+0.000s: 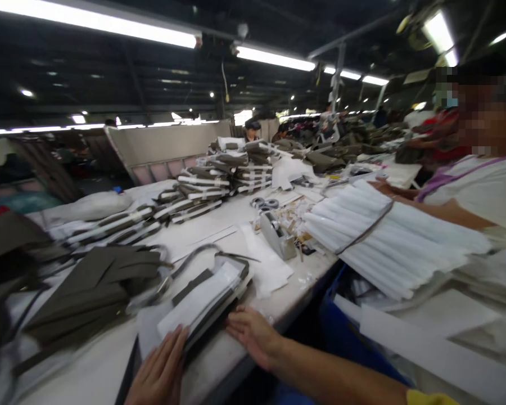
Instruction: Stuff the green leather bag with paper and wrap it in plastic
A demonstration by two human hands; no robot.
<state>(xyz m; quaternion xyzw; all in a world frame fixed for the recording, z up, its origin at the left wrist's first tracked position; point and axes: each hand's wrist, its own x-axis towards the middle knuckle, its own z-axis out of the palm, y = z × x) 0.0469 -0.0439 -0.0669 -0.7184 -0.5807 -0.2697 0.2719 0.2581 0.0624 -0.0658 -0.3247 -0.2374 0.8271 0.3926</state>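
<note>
Two hands (162, 368) (253, 336) flank one bundle (211, 293) near one tape dispenser (276, 236).

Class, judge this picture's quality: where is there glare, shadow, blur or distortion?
Head view: the largest tube light glares white against a dark roof; head view: the gap beneath the table lies shadowed; head view: dark fabric at far left is blurred, the left hand and right hand clearer; head view: edges look stretched, probably by a wide lens.

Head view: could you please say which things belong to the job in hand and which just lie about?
In hand:
- dark-olive fabric bundle
- white rectangular sheet atop it, left hand on end

Probably lying about:
- grey boxy tape dispenser
- grey ring-handled scissors
</note>
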